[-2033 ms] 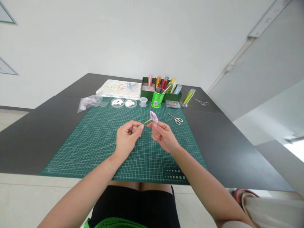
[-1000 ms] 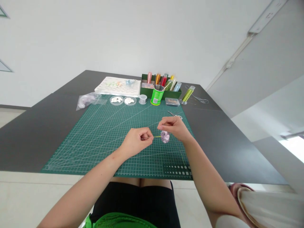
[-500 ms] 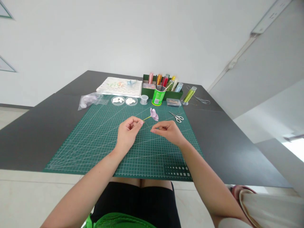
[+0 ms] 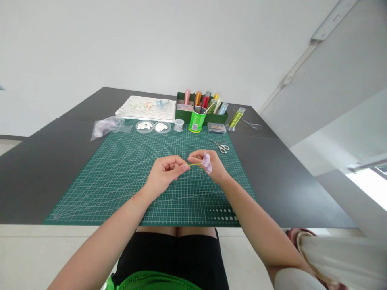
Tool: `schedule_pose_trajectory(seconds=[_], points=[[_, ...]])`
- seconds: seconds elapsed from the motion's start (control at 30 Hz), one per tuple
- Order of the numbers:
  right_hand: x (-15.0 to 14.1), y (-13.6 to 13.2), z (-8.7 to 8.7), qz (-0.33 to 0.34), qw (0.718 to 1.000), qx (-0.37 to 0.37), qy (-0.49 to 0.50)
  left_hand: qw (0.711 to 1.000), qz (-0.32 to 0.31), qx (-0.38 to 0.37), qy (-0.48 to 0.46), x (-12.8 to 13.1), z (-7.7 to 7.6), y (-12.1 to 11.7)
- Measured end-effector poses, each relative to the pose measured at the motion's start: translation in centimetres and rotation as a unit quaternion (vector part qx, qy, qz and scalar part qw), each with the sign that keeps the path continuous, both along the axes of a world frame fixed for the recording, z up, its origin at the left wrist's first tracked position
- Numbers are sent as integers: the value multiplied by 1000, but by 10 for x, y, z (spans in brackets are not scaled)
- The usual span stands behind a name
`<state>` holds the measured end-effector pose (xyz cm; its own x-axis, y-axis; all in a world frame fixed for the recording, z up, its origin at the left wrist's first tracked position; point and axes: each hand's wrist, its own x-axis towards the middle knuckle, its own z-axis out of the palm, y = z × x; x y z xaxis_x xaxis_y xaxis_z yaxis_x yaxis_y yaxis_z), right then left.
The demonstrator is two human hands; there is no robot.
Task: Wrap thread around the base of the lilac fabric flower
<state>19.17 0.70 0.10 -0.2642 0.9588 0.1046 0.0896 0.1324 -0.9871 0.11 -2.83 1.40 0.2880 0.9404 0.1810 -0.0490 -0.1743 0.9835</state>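
My left hand (image 4: pixel 167 172) pinches the thin yellow-green stem of a pale purple artificial flower (image 4: pixel 207 162) over the green cutting mat (image 4: pixel 121 177). The stem points right, so the blossom lies in front of my right hand (image 4: pixel 213 163). Thumb and fingers of that right hand are drawn together close to the stem; whatever is between them is too fine to make out, and the blossom covers part of the hand. Beyond my right hand a pair of scissors (image 4: pixel 222 147) with white handles rests on the mat.
Along the back stand a green can (image 4: pixel 197 120) with tools, a dark green box (image 4: pixel 222 119) of thread tubes, a clear case (image 4: pixel 217 127), and a green thread spool (image 4: pixel 236 119). Two dishes of white pieces (image 4: pixel 145 126), a small tub (image 4: pixel 179 125), white sheets (image 4: pixel 130 114) and a plastic bag (image 4: pixel 105 127) lie leftward.
My right hand circles about the stem, passing above the blossom and now behind it. My left hand keeps hold of the stem, shifting to the right and back as the flower tilts.
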Motion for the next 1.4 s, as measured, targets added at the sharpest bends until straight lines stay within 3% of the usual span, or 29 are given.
schedule_pose_trajectory(seconds=[0.17,0.37,0.57,0.63,0.73,0.83,0.93,1.2,1.4], points=[[1,2,-4,-31,999,-17,12,996,-72,-17,55,1,-1,-1],[4,0,-1,-40,998,15,47,990,-101,-17,93,4,-1,-4],[13,0,5,10,998,42,53,981,-136,-8,136,6,-4,-5],[16,-1,9,21,998,46,48,981,-92,25,168,8,-7,-5],[20,-4,14,35,997,49,44,974,26,75,213,9,-10,-4],[23,-8,18,49,996,71,26,963,121,78,226,8,-11,-2],[23,-10,20,67,993,88,-28,960,177,67,206,6,-11,1],[13,-17,18,185,969,97,-129,969,191,55,146,4,-11,4],[15,-24,27,151,981,96,-77,960,153,73,223,6,-13,2]])
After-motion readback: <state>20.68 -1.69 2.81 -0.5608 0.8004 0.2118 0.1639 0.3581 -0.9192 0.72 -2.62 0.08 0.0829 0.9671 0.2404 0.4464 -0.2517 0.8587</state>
